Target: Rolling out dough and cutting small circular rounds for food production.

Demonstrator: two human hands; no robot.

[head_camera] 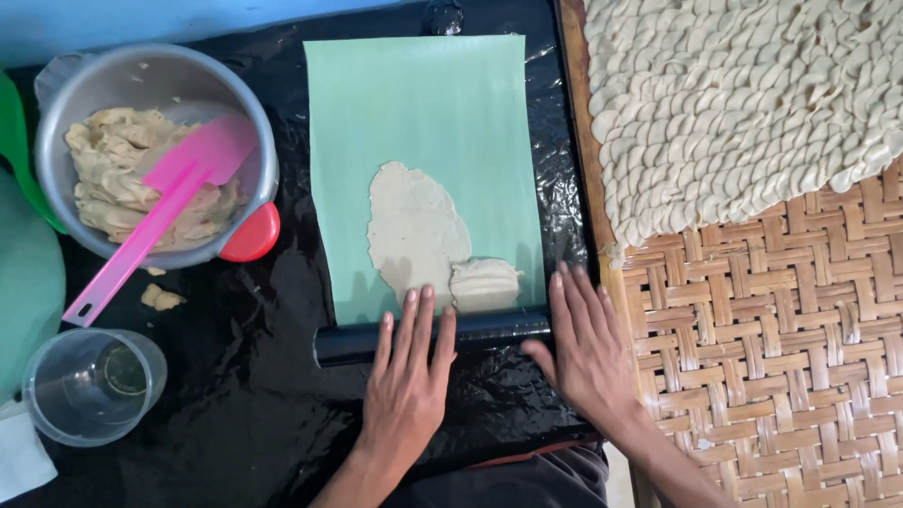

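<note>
From the head camera, both hands lie flat, fingers spread and gripping nothing, on a black roller at the near edge of the green sheet: left hand, right hand. Flattened dough lies on the sheet just beyond the roller; bare sheet stretches beyond it.

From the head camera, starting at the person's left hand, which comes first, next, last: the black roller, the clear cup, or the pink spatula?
1. Black roller: under the left hand.
2. Pink spatula: upper left, in the dough bowl.
3. Clear cup: far left; nearly as close, hard to rank.
</note>
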